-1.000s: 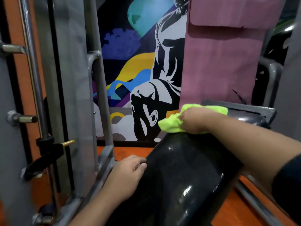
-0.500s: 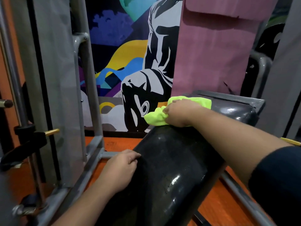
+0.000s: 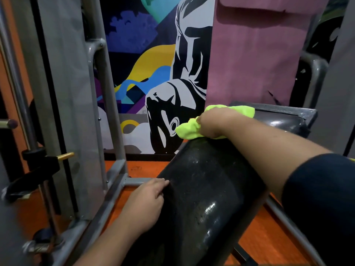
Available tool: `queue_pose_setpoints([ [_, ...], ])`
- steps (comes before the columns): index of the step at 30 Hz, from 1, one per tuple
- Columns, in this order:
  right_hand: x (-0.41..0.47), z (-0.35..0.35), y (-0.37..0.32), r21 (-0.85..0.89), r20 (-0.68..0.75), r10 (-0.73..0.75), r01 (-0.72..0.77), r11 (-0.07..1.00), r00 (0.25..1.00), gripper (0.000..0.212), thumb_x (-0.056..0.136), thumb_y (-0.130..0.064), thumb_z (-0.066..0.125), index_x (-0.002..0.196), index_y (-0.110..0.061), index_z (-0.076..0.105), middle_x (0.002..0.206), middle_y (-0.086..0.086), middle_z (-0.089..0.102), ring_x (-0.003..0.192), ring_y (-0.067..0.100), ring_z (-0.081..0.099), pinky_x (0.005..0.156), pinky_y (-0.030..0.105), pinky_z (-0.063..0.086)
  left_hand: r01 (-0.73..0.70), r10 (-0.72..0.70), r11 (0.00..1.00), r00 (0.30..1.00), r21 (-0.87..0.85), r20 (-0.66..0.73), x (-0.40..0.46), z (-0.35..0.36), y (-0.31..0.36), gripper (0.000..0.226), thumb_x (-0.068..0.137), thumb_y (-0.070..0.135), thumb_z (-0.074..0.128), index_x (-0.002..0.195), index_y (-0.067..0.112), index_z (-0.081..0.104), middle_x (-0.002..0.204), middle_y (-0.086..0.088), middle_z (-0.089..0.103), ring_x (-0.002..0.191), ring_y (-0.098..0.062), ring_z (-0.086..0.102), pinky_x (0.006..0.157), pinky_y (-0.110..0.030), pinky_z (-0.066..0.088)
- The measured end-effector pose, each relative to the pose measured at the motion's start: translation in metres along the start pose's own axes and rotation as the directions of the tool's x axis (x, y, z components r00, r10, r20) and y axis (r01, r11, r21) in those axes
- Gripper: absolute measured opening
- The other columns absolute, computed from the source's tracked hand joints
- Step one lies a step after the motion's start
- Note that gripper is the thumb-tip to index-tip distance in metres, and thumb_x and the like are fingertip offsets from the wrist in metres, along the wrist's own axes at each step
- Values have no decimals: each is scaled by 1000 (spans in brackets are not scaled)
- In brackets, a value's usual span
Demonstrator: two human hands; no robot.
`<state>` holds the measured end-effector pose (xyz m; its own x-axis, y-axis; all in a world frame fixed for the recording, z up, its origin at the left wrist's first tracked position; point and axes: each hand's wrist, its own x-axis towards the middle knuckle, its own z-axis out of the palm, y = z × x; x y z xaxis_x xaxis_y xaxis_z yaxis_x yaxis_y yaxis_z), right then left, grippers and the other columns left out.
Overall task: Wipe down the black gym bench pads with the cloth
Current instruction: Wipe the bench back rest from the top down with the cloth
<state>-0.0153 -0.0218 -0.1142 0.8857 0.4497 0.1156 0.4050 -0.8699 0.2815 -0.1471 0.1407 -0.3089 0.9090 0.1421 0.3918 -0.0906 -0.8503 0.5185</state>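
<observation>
- Head view: the right hand (image 3: 215, 122) presses down on a bright green cloth (image 3: 187, 130), with its fingers closed over it.
- The cloth lies at the far top end of the long black pad (image 3: 203, 198). Bits of it stick out on both sides of the hand.
- The long black pad is shiny and slopes up away from the person. It sits in the middle of the picture.
- A second black pad (image 3: 278, 120) sits just past the cloth, on the right.
- The left hand (image 3: 146, 204) lies flat and open on the left edge of the long pad, low down. It holds nothing.
- The two hands are well apart.
- A grey metal frame (image 3: 107, 200) stands to the left of the pad, on an orange floor (image 3: 269, 244).
- A painted wall (image 3: 146, 77) with many colors is behind the pad.
- A pink mat (image 3: 253, 60) hangs behind the cloth.
</observation>
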Motion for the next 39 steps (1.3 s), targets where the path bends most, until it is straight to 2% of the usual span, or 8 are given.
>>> queue_pose_setpoints([
  [5, -13, 13, 1, -77, 39, -106, 109, 991, 994, 52, 94, -39, 37, 144, -29, 47, 146, 9, 49, 132, 35, 46, 106, 45, 38, -44, 44, 999, 999, 3, -4, -5, 3, 1, 53, 92, 9, 45, 141, 30, 48, 147, 16, 43, 136, 0, 33, 111, -12, 16],
  [10, -1, 7, -11, -59, 45, -60, 63, 996, 997, 102, 56, -70, 9, 139, -27, 52, 140, 12, 52, 127, 37, 49, 107, 53, 37, -30, 32, 999, 998, 41, -53, -7, 7, 0, 48, 97, 20, 44, 143, 33, 43, 149, 17, 39, 138, -2, 30, 111, -16, 17],
  [14, -8, 15, -1, -107, 39, -132, 135, 985, 990, 50, 95, -37, 38, 144, -30, 47, 144, 7, 51, 130, 33, 48, 106, 44, 38, -47, 47, 999, 998, 11, -50, -7, 5, 1, 41, 100, 35, 44, 141, 32, 47, 146, 18, 43, 135, -1, 34, 110, -17, 22],
  [21, -5, 21, -20, -116, 49, -132, 137, 984, 990, 65, 84, -50, 27, 139, -24, 52, 141, 11, 52, 128, 35, 48, 109, 49, 34, -35, 34, 999, 998, -18, -55, -9, 6, 2, 46, 98, 46, 42, 142, 30, 47, 148, 16, 42, 135, 0, 33, 106, -15, 21],
  [24, -11, 13, -5, -63, 55, -132, 135, 989, 990, 101, 57, -72, 15, 139, -28, 53, 139, 7, 55, 128, 35, 49, 108, 50, 37, -41, 40, 999, 998, -30, -40, -11, 8, 0, 48, 98, 48, 41, 142, 31, 45, 149, 17, 40, 136, 1, 31, 110, -18, 22],
  [29, 3, 24, -16, -141, -1, -113, 112, 984, 994, 50, 92, -36, 38, 139, -25, 51, 140, 10, 53, 129, 33, 48, 111, 50, 34, -17, 16, 1000, 999, -13, -50, -9, 11, -3, 49, 97, 50, 43, 141, 30, 47, 148, 15, 42, 136, 0, 32, 113, -21, 23],
  [35, -4, 12, 5, -45, -18, -66, 65, 997, 998, 102, 55, -71, 10, 135, -26, 54, 139, 11, 53, 125, 38, 50, 106, 54, 40, -25, 25, 1000, 999, -12, -40, -10, 12, -3, 50, 98, 50, 41, 143, 31, 44, 150, 17, 38, 137, 0, 30, 109, -18, 21],
  [39, -7, 32, -3, -136, -23, -142, 138, 981, 990, 48, 91, -41, 38, 136, -31, 52, 138, 8, 52, 127, 33, 49, 106, 51, 40, -24, 22, 999, 998, -29, -51, -11, 10, -2, 48, 98, 49, 41, 142, 31, 46, 149, 17, 40, 136, 0, 31, 107, -17, 21],
])
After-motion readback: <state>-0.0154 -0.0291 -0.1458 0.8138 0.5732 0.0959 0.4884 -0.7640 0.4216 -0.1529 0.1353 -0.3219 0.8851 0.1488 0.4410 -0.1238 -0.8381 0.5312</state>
